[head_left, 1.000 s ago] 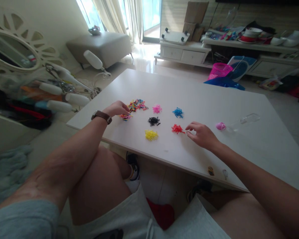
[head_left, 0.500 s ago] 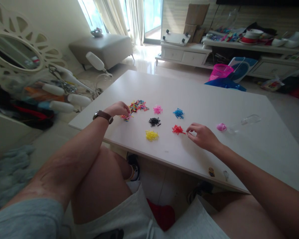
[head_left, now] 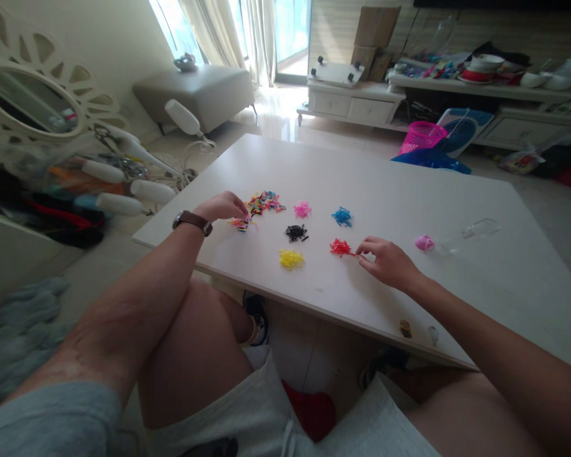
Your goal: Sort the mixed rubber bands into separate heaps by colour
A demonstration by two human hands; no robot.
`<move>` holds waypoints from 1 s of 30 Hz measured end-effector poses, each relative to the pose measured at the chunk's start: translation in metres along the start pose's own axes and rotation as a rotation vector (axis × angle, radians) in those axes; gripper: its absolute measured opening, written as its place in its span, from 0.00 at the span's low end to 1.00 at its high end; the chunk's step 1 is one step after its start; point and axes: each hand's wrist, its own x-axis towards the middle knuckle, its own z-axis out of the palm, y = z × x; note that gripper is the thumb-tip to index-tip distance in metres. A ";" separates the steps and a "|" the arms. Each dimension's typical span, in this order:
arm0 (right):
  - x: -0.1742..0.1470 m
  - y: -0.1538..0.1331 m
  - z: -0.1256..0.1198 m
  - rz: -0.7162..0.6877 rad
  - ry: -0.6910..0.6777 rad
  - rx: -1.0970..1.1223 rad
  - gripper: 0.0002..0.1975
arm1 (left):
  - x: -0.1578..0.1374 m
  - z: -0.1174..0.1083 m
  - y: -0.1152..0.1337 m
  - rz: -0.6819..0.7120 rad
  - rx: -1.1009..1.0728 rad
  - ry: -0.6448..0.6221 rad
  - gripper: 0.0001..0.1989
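Observation:
On the white table (head_left: 361, 171) lie small piles of what look like tiny rubber bands. My left hand (head_left: 226, 206) is over the near-left edge of a mixed-colour pile (head_left: 266, 202), fingertips pinched together among the bands; what they hold is too small to make out. To the right are a pink pile (head_left: 302, 209), a black pile (head_left: 296, 233), a yellow pile (head_left: 291, 259), a blue pile (head_left: 342, 216) and a red pile (head_left: 340, 247). Beside the red pile, my right hand (head_left: 385, 261) pinches a red rubber band (head_left: 352, 254) between thumb and finger.
Right of my right hand lie a pink-purple round object (head_left: 424, 242) and a clear bottle-like container (head_left: 478, 228). A small Minion figure (head_left: 405, 328) and a pale trinket (head_left: 433, 334) sit by the near edge. A lamp with white shades (head_left: 152, 190) stands left.
My left hand has shifted very slightly up, and a yellow band shows more beside its fingertips. My right hand stays in place at the red pile.

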 end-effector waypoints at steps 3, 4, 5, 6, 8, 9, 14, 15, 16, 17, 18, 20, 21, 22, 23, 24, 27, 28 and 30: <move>0.000 -0.002 0.001 -0.001 -0.011 -0.013 0.07 | 0.003 0.008 0.003 0.031 0.016 -0.004 0.13; 0.000 -0.002 0.001 -0.004 -0.013 -0.018 0.07 | 0.003 0.010 0.005 0.033 0.022 -0.009 0.13; 0.000 -0.002 0.001 -0.008 -0.014 -0.021 0.07 | 0.004 0.011 0.007 0.032 0.025 -0.011 0.14; 0.000 -0.003 0.001 -0.012 -0.015 -0.022 0.07 | 0.003 0.012 0.009 0.032 0.024 -0.016 0.14; -0.001 -0.002 0.001 -0.019 -0.014 -0.021 0.07 | 0.001 0.011 0.014 0.040 0.004 -0.040 0.15; -0.001 -0.002 0.001 -0.020 -0.015 -0.020 0.07 | -0.002 0.010 0.017 0.048 -0.014 -0.059 0.16; -0.001 0.000 0.002 -0.017 -0.023 -0.017 0.07 | -0.014 0.005 0.028 0.085 -0.044 -0.149 0.20; -0.001 0.000 0.002 -0.018 -0.023 -0.018 0.07 | -0.014 0.005 0.028 0.081 -0.027 -0.150 0.20; 0.000 0.000 0.002 -0.019 -0.022 -0.019 0.07 | -0.013 0.005 0.027 0.076 -0.009 -0.146 0.19; 0.000 0.000 0.003 -0.020 -0.021 -0.019 0.07 | -0.011 0.005 0.025 0.071 0.010 -0.141 0.18; 0.000 0.000 0.003 -0.020 -0.023 -0.020 0.07 | -0.008 0.006 0.023 0.065 0.029 -0.136 0.17; 0.000 0.000 0.003 -0.015 -0.028 -0.020 0.07 | -0.003 0.008 0.019 0.055 0.061 -0.133 0.15; 0.000 0.000 0.003 -0.012 -0.032 -0.022 0.07 | 0.000 0.008 0.017 0.052 0.072 -0.133 0.14; 0.000 0.000 0.003 -0.009 -0.035 -0.024 0.07 | 0.002 0.009 0.015 0.050 0.079 -0.132 0.13; 0.000 0.000 0.003 -0.006 -0.039 -0.027 0.08 | 0.003 0.009 0.014 0.051 0.082 -0.129 0.12; 0.000 0.000 0.002 -0.004 -0.041 -0.030 0.08 | 0.003 0.009 0.014 0.053 0.079 -0.124 0.11; 0.000 0.000 0.003 -0.005 -0.043 -0.035 0.08 | 0.002 0.009 0.014 0.071 0.058 -0.095 0.11; 0.000 0.000 0.003 -0.010 -0.042 -0.034 0.08 | 0.001 0.009 0.015 0.073 0.049 -0.078 0.11; 0.000 -0.001 0.004 -0.020 -0.038 -0.029 0.07 | 0.000 0.009 0.016 0.071 0.037 -0.042 0.11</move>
